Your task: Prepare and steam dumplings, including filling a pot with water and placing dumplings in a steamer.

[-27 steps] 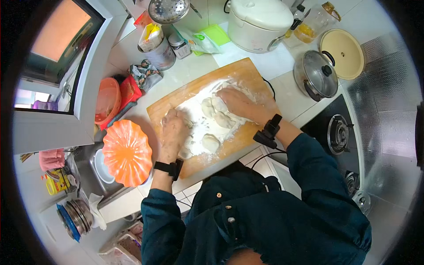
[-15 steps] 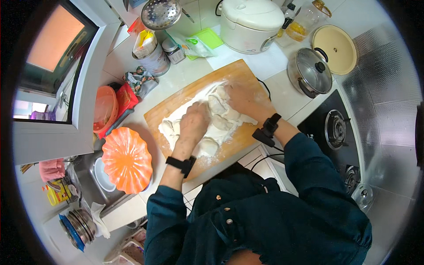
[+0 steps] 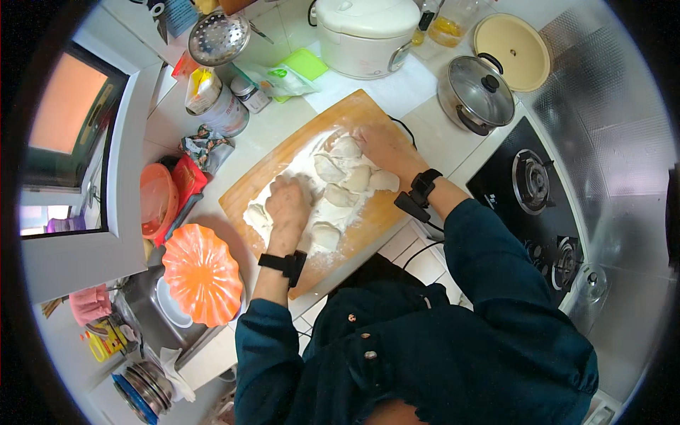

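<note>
A wooden board (image 3: 326, 113) holds white flour (image 3: 315, 145) and several pale dough pieces (image 3: 340, 195), some looking folded. My left hand (image 3: 287, 202) rests on the floured left part of the board with curled fingers; what lies under them is hidden. My right hand (image 3: 382, 152) reaches over the upper right of the board, fingers loosely stretched and touching the edge of a dough piece (image 3: 346, 147). A single rounded piece (image 3: 326, 236) lies near the lower edge. An orange fluted dish (image 3: 202, 273) sits left of the board.
Behind the board stand a rice cooker (image 3: 365, 39), lidded pot (image 3: 474, 95), cream basin (image 3: 511, 49), cans (image 3: 223, 113) and bottles (image 3: 425, 21). A gas hob (image 3: 499, 177) is at the right. A sink (image 3: 195, 336), red container (image 3: 159, 198) and open window (image 3: 71, 142) are at the left.
My left hand first moved right over the dough, then slightly back left. My right hand moved slightly up along the dough pieces. The whole view has shifted.
</note>
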Demonstrator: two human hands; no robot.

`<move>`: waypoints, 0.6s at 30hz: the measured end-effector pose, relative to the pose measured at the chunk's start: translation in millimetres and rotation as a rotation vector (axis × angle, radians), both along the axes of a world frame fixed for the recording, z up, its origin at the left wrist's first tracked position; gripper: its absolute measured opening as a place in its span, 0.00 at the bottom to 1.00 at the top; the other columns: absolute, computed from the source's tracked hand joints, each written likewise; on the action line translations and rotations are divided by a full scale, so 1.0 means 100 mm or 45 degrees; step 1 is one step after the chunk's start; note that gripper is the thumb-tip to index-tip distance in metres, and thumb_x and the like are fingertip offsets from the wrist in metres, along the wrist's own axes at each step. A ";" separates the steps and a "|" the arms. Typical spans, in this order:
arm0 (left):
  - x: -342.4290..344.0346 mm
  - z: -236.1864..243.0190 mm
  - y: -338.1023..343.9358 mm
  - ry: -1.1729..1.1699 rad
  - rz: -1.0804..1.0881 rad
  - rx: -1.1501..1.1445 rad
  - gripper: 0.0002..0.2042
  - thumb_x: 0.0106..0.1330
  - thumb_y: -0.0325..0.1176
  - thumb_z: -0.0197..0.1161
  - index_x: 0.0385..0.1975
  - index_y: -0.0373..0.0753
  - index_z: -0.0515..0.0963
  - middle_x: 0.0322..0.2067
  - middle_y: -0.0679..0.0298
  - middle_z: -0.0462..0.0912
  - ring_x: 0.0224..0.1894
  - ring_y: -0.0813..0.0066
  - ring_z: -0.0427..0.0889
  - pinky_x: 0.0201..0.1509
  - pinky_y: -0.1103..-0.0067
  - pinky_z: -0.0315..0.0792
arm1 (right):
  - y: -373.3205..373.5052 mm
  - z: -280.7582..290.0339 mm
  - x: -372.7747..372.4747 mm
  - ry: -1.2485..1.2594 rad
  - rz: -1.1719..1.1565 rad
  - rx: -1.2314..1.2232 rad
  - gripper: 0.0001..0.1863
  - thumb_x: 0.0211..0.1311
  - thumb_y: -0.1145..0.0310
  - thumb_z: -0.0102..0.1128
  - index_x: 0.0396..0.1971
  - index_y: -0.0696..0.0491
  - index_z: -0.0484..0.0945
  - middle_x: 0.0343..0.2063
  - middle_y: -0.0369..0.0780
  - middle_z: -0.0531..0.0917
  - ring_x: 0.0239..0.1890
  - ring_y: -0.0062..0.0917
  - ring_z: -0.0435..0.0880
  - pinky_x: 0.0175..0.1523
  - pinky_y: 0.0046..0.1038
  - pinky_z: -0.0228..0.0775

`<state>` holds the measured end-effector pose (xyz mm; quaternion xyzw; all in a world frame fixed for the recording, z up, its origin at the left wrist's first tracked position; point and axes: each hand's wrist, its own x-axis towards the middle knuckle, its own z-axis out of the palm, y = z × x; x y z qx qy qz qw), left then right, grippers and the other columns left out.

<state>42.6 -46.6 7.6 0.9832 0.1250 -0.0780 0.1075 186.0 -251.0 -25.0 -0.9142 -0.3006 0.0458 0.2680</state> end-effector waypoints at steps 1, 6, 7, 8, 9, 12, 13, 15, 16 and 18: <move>0.01 0.00 0.01 0.018 0.043 -0.017 0.15 0.52 0.34 0.62 0.39 0.38 0.75 0.43 0.53 0.71 0.47 0.55 0.72 0.43 0.62 0.70 | -0.04 -0.08 0.02 0.010 -0.029 -0.022 0.07 0.57 0.70 0.49 0.29 0.58 0.74 0.26 0.48 0.78 0.31 0.44 0.75 0.39 0.37 0.67; -0.06 0.17 0.02 -0.047 -0.078 -0.145 0.21 0.53 0.36 0.61 0.48 0.40 0.72 0.50 0.49 0.69 0.54 0.52 0.68 0.51 0.63 0.67 | -0.24 0.19 -0.22 -0.182 -0.033 0.082 0.10 0.56 0.68 0.50 0.32 0.58 0.74 0.29 0.49 0.78 0.34 0.44 0.75 0.41 0.39 0.67; -0.05 0.17 -0.02 -0.227 -0.136 -0.154 0.22 0.53 0.35 0.61 0.50 0.41 0.71 0.50 0.49 0.69 0.54 0.52 0.67 0.50 0.62 0.66 | -0.35 0.22 -0.24 -0.031 -0.049 0.031 0.11 0.55 0.67 0.51 0.35 0.58 0.74 0.31 0.48 0.78 0.36 0.43 0.75 0.42 0.39 0.67; -0.01 0.14 -0.05 -0.226 -0.143 -0.158 0.22 0.53 0.35 0.61 0.50 0.41 0.71 0.50 0.49 0.69 0.54 0.52 0.67 0.50 0.62 0.66 | -0.44 0.23 -0.26 0.120 -0.065 -0.020 0.13 0.54 0.67 0.52 0.37 0.57 0.74 0.33 0.48 0.78 0.38 0.43 0.75 0.44 0.38 0.67; 0.08 0.07 -0.10 -0.257 -0.245 -0.181 0.23 0.53 0.36 0.61 0.52 0.43 0.70 0.52 0.49 0.67 0.54 0.52 0.67 0.51 0.62 0.66 | -0.51 0.21 -0.31 0.120 -0.074 -0.023 0.13 0.54 0.67 0.52 0.37 0.57 0.74 0.33 0.48 0.78 0.38 0.43 0.75 0.44 0.38 0.67; 0.24 -0.02 -0.26 -0.345 -0.411 -0.208 0.23 0.53 0.34 0.61 0.52 0.44 0.70 0.55 0.49 0.65 0.53 0.52 0.68 0.52 0.62 0.67 | -0.57 0.12 -0.48 -0.035 0.031 -0.283 0.14 0.51 0.69 0.52 0.38 0.57 0.74 0.35 0.51 0.78 0.43 0.42 0.76 0.50 0.40 0.66; 0.30 -0.02 -0.32 -0.200 -0.379 -0.223 0.22 0.52 0.32 0.61 0.50 0.43 0.71 0.55 0.48 0.64 0.53 0.52 0.68 0.51 0.62 0.68 | -0.53 0.11 -0.55 -0.036 -0.040 -0.186 0.14 0.50 0.69 0.53 0.37 0.58 0.74 0.34 0.50 0.78 0.43 0.42 0.76 0.49 0.40 0.66; 0.38 -0.09 -0.41 -0.104 -0.324 -0.242 0.19 0.49 0.27 0.61 0.44 0.40 0.73 0.52 0.48 0.65 0.49 0.53 0.70 0.47 0.64 0.71 | -0.44 0.13 -0.58 -0.036 -0.111 -0.086 0.15 0.48 0.69 0.54 0.37 0.58 0.74 0.33 0.50 0.78 0.43 0.43 0.76 0.49 0.40 0.66; 0.38 -0.12 -0.40 -0.103 -0.324 -0.240 0.19 0.49 0.27 0.61 0.44 0.40 0.73 0.52 0.48 0.65 0.49 0.53 0.70 0.47 0.64 0.71 | -0.38 0.17 -0.57 0.098 -0.182 -0.077 0.15 0.47 0.68 0.54 0.36 0.58 0.74 0.33 0.47 0.77 0.40 0.40 0.76 0.45 0.37 0.66; 0.39 -0.10 -0.39 -0.086 -0.252 -0.265 0.17 0.47 0.28 0.62 0.39 0.39 0.74 0.45 0.50 0.68 0.47 0.52 0.71 0.44 0.65 0.72 | -0.36 0.17 -0.56 0.235 -0.261 -0.064 0.15 0.45 0.68 0.55 0.35 0.58 0.74 0.33 0.45 0.77 0.38 0.37 0.76 0.41 0.34 0.66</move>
